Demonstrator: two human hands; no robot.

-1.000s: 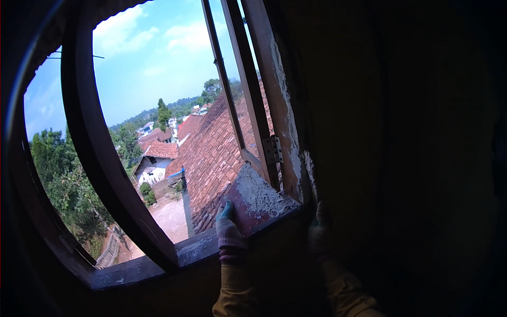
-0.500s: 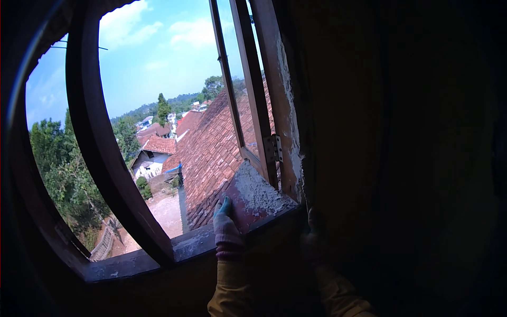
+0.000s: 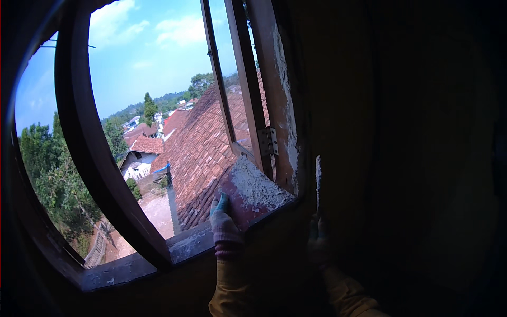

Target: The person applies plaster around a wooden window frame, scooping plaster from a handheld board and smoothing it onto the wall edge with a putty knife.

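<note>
At the lower window sill, my gloved left hand (image 3: 224, 224) grips a reddish board (image 3: 246, 193) thickly smeared with white paste. Right of it, in shadow, my gloved right hand (image 3: 318, 243) holds a thin putty knife (image 3: 318, 179), its blade upright, edge-on and coated with white paste. The blade is a short way right of the wooden window frame (image 3: 282, 105), whose outer edge has rough white filler on it. A metal hinge (image 3: 268, 141) joins the opened glazed sash (image 3: 248, 100) to that frame.
A curved-looking dark wooden mullion (image 3: 90, 137) divides the window above the sill (image 3: 121, 272). A dark wall (image 3: 422, 158) fills the right side. Outside, below, are a tiled roof (image 3: 195, 174), houses, trees and a pale yard.
The putty knife has moved right, away from the frame's edge, and its coated blade now stands out against the dark wall. My left hand stays on the board.
</note>
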